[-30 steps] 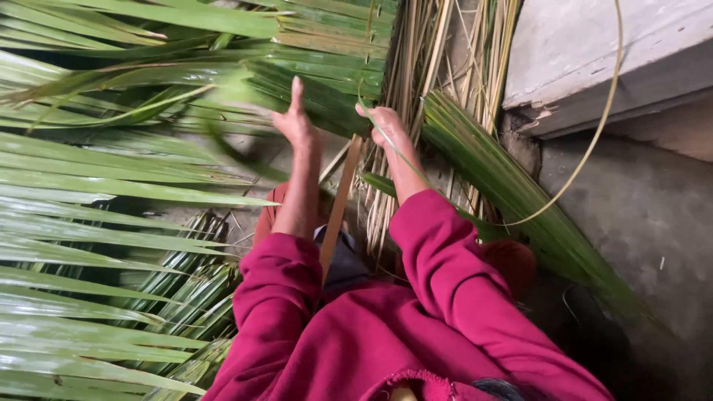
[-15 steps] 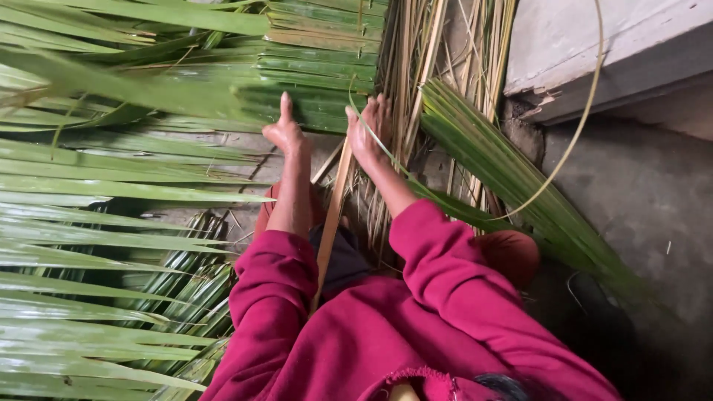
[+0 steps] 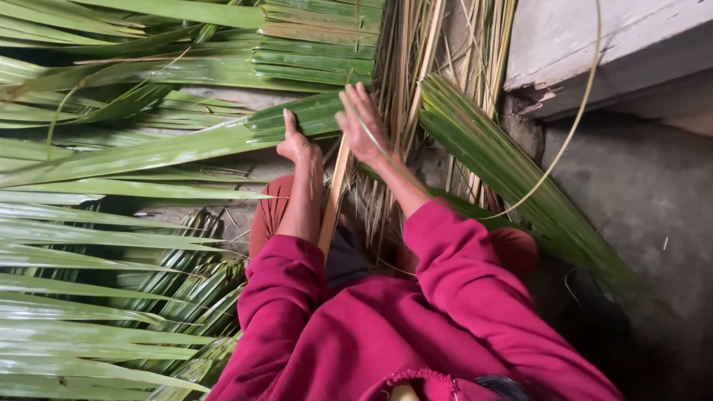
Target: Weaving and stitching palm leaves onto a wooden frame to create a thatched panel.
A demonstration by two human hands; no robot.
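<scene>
My left hand (image 3: 297,143) presses on a long green palm leaflet (image 3: 171,148) that runs out to the left, thumb raised against its folded end. My right hand (image 3: 362,122) lies flat with spread fingers on the pale stalks beside a tan midrib strip (image 3: 334,197), a thin green strand crossing its back. Both arms wear dark red sleeves (image 3: 445,282). Folded green leaflets (image 3: 319,52) are stacked just beyond my hands.
Long palm fronds (image 3: 89,245) cover the ground at the left. A bundle of green leaflets (image 3: 512,178) slants down to the right. A grey concrete step (image 3: 609,52) stands at the upper right above a grey floor (image 3: 639,200). A thin curved strand (image 3: 572,126) arcs over it.
Both hands have come down and a little nearer. The left now pins a leaflet that swung flat across the left side; the right has opened out over the stalks.
</scene>
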